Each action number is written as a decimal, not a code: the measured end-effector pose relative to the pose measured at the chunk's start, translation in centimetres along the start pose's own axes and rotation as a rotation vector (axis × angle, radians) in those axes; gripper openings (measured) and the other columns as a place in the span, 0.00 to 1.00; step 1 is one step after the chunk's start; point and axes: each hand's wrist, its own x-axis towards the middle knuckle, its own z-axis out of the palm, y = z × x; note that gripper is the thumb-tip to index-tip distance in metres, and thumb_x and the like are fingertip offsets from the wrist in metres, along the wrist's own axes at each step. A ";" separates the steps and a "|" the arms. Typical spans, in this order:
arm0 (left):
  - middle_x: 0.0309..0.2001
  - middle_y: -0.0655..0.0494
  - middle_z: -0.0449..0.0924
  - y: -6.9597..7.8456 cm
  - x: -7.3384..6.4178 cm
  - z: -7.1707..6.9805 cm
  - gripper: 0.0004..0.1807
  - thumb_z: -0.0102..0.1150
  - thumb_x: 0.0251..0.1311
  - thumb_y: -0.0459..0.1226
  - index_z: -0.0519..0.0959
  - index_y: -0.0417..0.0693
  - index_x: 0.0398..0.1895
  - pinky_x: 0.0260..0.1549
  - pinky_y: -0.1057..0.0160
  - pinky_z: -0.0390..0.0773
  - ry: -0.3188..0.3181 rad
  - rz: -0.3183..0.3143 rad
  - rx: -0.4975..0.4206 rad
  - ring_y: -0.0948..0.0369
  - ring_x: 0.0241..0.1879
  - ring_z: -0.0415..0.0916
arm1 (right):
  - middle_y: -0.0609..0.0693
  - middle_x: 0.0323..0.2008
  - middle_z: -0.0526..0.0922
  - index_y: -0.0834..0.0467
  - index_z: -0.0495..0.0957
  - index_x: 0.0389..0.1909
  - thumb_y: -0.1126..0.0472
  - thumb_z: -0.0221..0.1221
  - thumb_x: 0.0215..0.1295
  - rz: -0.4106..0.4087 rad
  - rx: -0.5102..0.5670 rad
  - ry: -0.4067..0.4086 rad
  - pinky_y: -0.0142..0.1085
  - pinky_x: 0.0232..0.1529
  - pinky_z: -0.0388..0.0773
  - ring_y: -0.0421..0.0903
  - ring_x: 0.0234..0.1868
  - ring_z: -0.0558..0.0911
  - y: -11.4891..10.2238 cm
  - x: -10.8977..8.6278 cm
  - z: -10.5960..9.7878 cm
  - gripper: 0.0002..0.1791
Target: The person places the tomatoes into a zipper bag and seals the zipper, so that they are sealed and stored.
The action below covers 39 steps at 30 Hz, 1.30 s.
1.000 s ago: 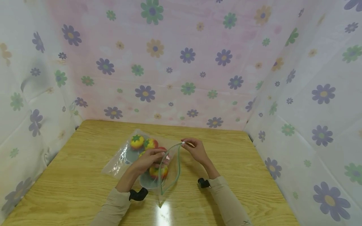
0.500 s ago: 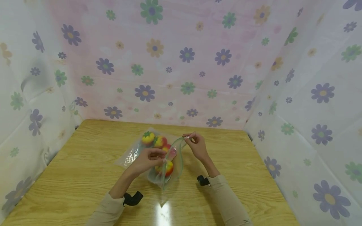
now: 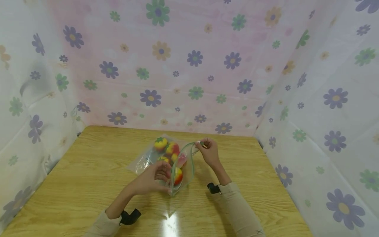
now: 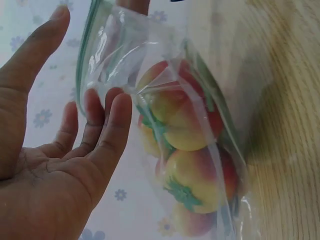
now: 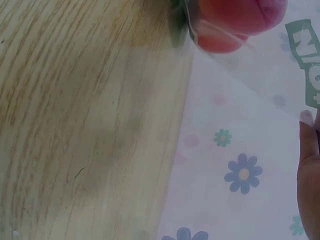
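Observation:
A clear zip bag (image 3: pixel 142 164) with a green-edged mouth lies tilted on the table, its opening towards the right. Several red-and-yellow fruits (image 3: pixel 161 144) with green leafy tops are inside, along with a pinkish one (image 3: pixel 182 160). My right hand (image 3: pixel 209 154) pinches the far corner of the bag's mouth; only part of that hand (image 5: pixel 309 190) shows in the right wrist view. At the mouth's near side is my left hand (image 3: pixel 151 180), thumb apart from the fingers. In the left wrist view its loosely bent fingers (image 4: pixel 117 122) are beside or against the plastic, pinching nothing visible.
The wood-grain table (image 3: pixel 97 158) is enclosed by flower-printed cloth walls (image 3: pixel 177 65) at the back and both sides. A black wrist mount (image 3: pixel 130 217) sits on the left sleeve, another mount (image 3: pixel 213 188) on the right. Light glares off the table's front.
The bag and its fruits have shifted to the right. My left hand has moved down along the mouth towards me, its thumb parting from the fingers. My right hand keeps its pinch, slightly farther right.

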 end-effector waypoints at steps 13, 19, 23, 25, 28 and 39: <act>0.45 0.47 0.74 0.7 -1.0 1.2 0.31 0.80 0.51 0.44 0.71 0.42 0.49 0.54 0.53 0.81 0.133 0.081 0.277 0.50 0.47 0.74 | 0.50 0.24 0.80 0.70 0.72 0.32 0.71 0.59 0.72 -0.024 -0.017 0.060 0.32 0.24 0.82 0.38 0.22 0.79 -1.5 -0.1 0.2 0.08; 0.44 0.55 0.78 0.8 -0.8 1.7 0.25 0.79 0.52 0.47 0.75 0.50 0.46 0.52 0.51 0.81 0.187 0.152 0.353 0.53 0.47 0.76 | 0.49 0.23 0.80 0.70 0.73 0.32 0.71 0.60 0.71 -0.012 0.006 0.085 0.31 0.20 0.78 0.39 0.19 0.79 -1.6 -0.1 0.3 0.08; 0.40 0.63 0.79 0.8 -0.5 2.1 0.22 0.81 0.48 0.47 0.76 0.58 0.41 0.50 0.52 0.80 0.188 0.183 0.412 0.54 0.45 0.76 | 0.50 0.23 0.80 0.72 0.73 0.33 0.72 0.60 0.71 -0.001 0.018 0.105 0.31 0.19 0.79 0.38 0.20 0.80 -1.9 -0.1 0.4 0.08; 0.38 0.66 0.79 0.8 -0.4 2.3 0.20 0.80 0.50 0.47 0.76 0.59 0.40 0.48 0.52 0.80 0.198 0.199 0.425 0.54 0.44 0.76 | 0.50 0.23 0.81 0.73 0.73 0.33 0.71 0.60 0.71 0.009 0.019 0.106 0.31 0.20 0.80 0.38 0.20 0.81 -2.1 -0.1 0.4 0.08; 0.39 0.68 0.80 0.7 -0.2 2.4 0.15 0.77 0.55 0.45 0.80 0.56 0.40 0.46 0.53 0.82 0.243 0.225 0.430 0.54 0.44 0.78 | 0.50 0.22 0.80 0.72 0.72 0.34 0.71 0.60 0.71 0.027 0.023 0.105 0.32 0.20 0.81 0.38 0.20 0.81 -2.3 0.0 0.4 0.09; 0.44 0.51 0.86 0.1 -0.1 0.6 0.10 0.63 0.66 0.27 0.86 0.44 0.46 0.48 0.68 0.84 0.498 0.327 0.332 0.62 0.46 0.83 | 0.49 0.23 0.80 0.67 0.77 0.35 0.69 0.61 0.71 0.008 0.033 0.188 0.31 0.21 0.79 0.38 0.21 0.79 -2.0 0.4 -0.8 0.05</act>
